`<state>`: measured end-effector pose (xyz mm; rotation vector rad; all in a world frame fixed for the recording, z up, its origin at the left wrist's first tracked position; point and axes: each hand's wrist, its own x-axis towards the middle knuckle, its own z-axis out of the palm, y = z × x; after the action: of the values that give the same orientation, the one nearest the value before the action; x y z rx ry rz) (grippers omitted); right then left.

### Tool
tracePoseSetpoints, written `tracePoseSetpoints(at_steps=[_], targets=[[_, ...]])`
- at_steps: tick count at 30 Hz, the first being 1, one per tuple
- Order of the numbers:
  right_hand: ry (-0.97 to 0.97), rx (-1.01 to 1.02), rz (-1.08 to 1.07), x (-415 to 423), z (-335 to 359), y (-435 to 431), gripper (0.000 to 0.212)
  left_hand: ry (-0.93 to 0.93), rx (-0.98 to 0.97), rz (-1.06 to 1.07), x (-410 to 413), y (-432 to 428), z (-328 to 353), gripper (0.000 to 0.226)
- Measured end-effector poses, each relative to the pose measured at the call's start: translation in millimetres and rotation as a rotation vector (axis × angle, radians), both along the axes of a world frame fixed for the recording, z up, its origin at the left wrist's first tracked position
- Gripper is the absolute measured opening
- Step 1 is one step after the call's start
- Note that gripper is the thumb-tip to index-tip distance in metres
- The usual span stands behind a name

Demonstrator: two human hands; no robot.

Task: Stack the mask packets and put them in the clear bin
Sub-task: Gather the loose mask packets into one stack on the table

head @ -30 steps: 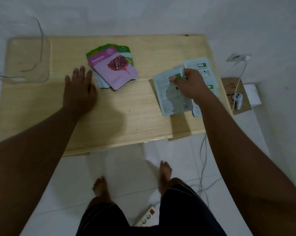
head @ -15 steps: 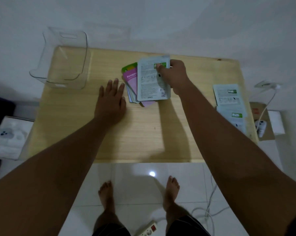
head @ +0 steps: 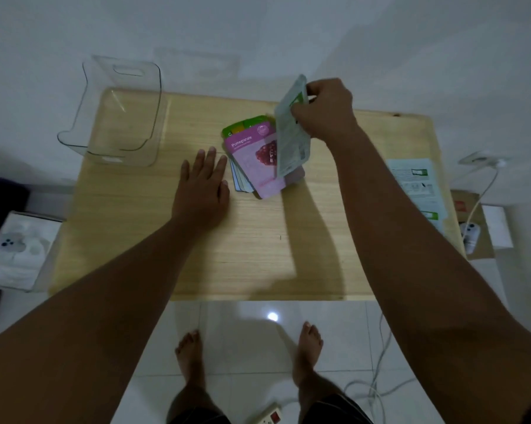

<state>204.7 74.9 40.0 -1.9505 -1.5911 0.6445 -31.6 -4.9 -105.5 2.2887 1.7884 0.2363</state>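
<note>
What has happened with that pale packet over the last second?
The right hand picked the pale green-and-white mask packet up near the table's right edge, carried it left to the fanned pile with the pink pomegranate packet, and now tilts it upright. The left hand stayed flat beside the pile.

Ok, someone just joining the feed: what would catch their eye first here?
Probably the right hand holding a pale green-and-white mask packet tilted up over the fanned pile of mask packets topped by a pink pomegranate one at the middle of the light wooden table. Then the left hand flat beside that pile, and the clear plastic bin at the far left corner.
</note>
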Motion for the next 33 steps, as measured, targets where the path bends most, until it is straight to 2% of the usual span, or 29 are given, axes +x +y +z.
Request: tracePoseSetpoints(at_steps=[2, 4, 8, 12, 18, 23, 33], targets=[[-0.164, -0.024, 0.045, -7.1, 5.7, 3.9, 0.025, -0.003, 0.004, 0.000, -1.2, -0.4, -0.5, 0.062], [-0.243, -0.088, 0.077, -22.1, -1.0, 4.6, 0.021, -0.008, 0.004, -0.002, -1.3, -0.6, -1.1, 0.062], [-0.213, -0.122, 0.146, -58.3, -29.5, -5.2, 0.031, -0.008, 0.013, -0.003, -0.6, 0.3, -1.9, 0.063], [-0.270, -0.115, 0.211, -83.8, -55.5, -19.5, 0.055, 0.004, 0.000, -0.003, -0.6, 0.3, -2.5, 0.064], [-0.188, -0.095, 0.152, -86.8, -66.2, -24.5, 0.053, -0.002, -0.003, -0.002, -1.1, 0.3, -2.5, 0.063], [-0.210, -0.066, 0.069, -46.5, -55.7, -33.7, 0.045, 0.013, -0.004, -0.006, -3.7, 0.0, -3.0, 0.063], [-0.199, -0.083, -0.188, 99.8, -57.3, -81.9, 0.053, 0.017, 0.024, -0.006, -4.7, 0.6, -0.9, 0.062]])
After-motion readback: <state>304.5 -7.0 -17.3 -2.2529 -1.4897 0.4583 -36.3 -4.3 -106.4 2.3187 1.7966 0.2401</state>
